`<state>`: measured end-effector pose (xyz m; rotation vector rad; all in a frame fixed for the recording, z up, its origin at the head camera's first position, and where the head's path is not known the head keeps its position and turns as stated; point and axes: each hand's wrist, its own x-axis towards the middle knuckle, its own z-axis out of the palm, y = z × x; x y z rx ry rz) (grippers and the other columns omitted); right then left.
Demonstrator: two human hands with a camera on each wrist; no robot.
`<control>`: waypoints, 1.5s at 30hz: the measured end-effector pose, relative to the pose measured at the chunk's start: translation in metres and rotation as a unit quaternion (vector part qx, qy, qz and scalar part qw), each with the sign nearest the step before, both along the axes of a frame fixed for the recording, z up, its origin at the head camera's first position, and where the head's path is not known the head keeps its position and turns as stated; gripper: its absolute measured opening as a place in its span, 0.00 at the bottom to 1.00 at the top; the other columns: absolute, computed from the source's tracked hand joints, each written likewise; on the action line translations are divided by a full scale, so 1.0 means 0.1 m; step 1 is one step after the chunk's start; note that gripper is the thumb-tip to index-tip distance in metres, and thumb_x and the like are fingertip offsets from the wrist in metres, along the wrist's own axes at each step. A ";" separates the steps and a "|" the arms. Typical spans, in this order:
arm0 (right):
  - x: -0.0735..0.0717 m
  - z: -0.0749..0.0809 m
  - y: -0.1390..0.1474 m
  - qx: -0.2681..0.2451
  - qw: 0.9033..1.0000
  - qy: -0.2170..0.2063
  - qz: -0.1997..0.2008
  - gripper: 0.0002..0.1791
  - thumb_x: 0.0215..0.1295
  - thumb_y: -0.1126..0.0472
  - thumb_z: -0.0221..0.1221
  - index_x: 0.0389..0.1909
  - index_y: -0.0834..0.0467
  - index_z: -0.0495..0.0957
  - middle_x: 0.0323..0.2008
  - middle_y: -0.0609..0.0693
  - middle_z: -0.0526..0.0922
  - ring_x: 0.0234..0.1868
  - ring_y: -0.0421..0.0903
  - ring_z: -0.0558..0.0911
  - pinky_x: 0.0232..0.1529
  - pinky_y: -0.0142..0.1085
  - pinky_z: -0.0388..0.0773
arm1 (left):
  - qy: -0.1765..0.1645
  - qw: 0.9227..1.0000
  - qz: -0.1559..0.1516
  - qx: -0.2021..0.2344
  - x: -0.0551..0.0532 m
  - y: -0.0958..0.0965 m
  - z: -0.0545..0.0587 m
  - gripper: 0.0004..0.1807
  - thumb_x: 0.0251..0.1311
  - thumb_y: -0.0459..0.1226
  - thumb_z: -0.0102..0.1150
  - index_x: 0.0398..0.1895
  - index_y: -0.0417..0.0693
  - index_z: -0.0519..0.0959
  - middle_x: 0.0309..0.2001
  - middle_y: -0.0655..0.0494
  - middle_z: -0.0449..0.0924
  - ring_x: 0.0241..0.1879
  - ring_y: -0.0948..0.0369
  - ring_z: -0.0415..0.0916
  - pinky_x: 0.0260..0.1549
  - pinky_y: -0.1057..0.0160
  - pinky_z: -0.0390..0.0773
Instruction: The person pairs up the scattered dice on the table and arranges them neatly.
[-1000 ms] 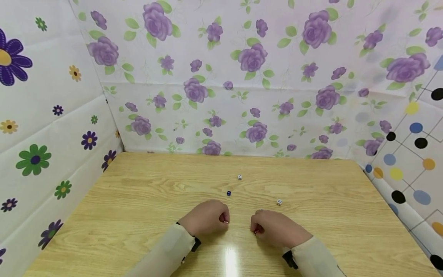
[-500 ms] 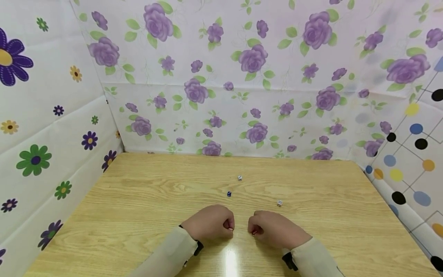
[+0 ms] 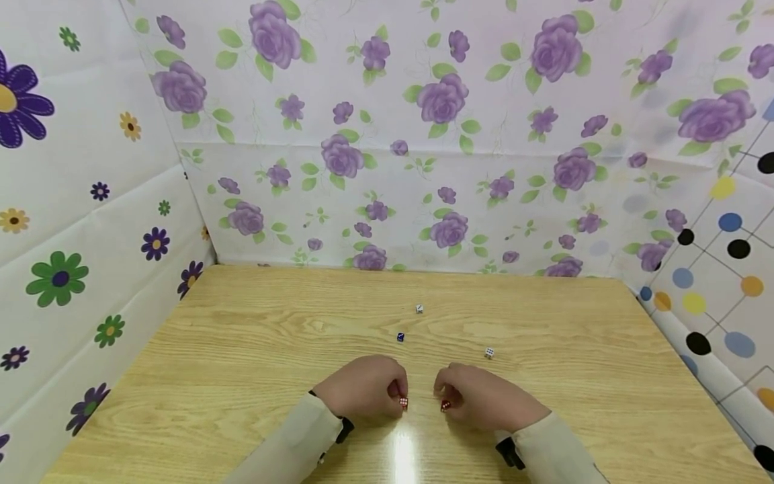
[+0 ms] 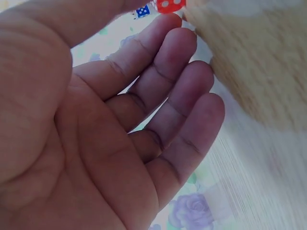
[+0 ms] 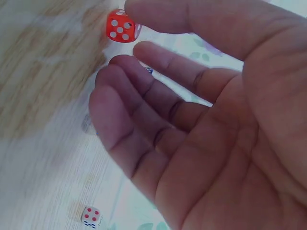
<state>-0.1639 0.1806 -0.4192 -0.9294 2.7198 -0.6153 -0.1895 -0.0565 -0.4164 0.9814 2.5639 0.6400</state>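
In the head view my left hand (image 3: 365,386) rests low at the table's middle, beside a red die (image 3: 403,402) with white dots. In the left wrist view this red die (image 4: 171,4) shows at the top edge, just past the thumb tip and right above the index fingertip. My right hand (image 3: 486,396) faces it, near another red die (image 3: 445,405). The right wrist view has this die (image 5: 120,26) at the thumb tip, with the index finger apart below it. Fingers of both hands are loosely bent around open space.
Farther back on the wooden table (image 3: 272,349) lie a blue die (image 3: 400,337) and a white die (image 3: 420,309). Another white die (image 3: 489,352) sits beyond the right hand. Flower-patterned cloth (image 3: 387,168) stands behind the table, with more patterned cloth on both sides.
Both hands have come closer together, the left moving right and toward the person. The fingers have loosened, and both red dice, mostly hidden in the fingers before, now show more fully.
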 end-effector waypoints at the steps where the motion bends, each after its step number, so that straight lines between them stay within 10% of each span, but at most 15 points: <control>1: 0.00 0.00 0.01 -0.001 1.000 -0.003 -0.007 0.07 0.57 0.61 0.65 0.34 0.51 0.76 0.27 0.41 0.73 0.28 0.34 0.68 0.30 0.29 0.68 | -0.003 1.000 0.003 -0.001 0.00 -0.01 0.01 0.07 0.48 0.35 0.65 0.26 0.60 0.80 0.25 0.70 0.76 0.24 0.70 0.70 0.28 0.69 0.72; 45: 0.05 -0.02 -0.14 -0.003 0.999 -0.042 0.032 0.07 0.54 0.66 0.63 0.27 0.48 0.79 0.23 0.33 0.74 0.22 0.29 0.70 0.26 0.26 0.70 | 0.009 0.999 -0.024 -0.019 0.11 0.13 0.01 0.05 0.48 0.41 0.69 0.22 0.62 0.82 0.22 0.77 0.75 0.24 0.76 0.72 0.27 0.74 0.72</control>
